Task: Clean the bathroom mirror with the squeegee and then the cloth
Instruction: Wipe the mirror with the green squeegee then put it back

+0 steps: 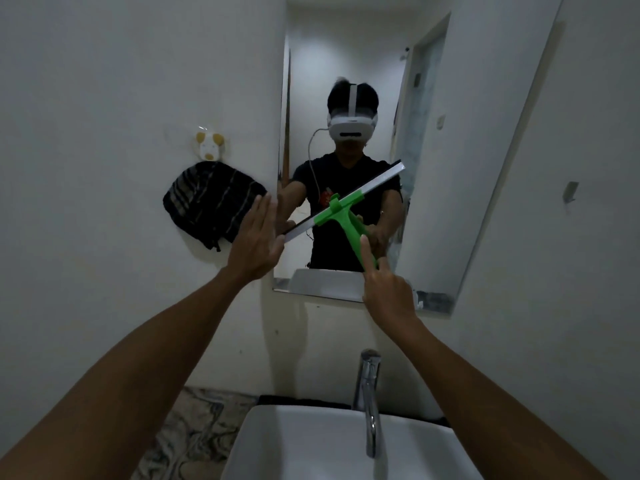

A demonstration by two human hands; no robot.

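Two bare hands are raised in the centre of the frame before one wall mirror (433, 140), which occupies the upper centre and right. The right hand (388, 289) is clamped on the green handle of one squeegee (341, 206), index finger extended along the handle. The squeegee blade runs diagonally from the lower left to the upper right across the lower part of the mirror; whether its edge touches the glass cannot be determined. The left hand (254, 237) is flat, fingers extended and close together, at the left edge of the mirror, beside the lower end of the blade. One dark striped cloth (207, 206) hangs at centre left from one animal-shaped wall hook (209, 146), just left of the left hand. One white basin (311, 445) with one chrome faucet (367, 400) sits at the bottom centre. One small metal hook (570, 191) is mounted on the wall at the right.
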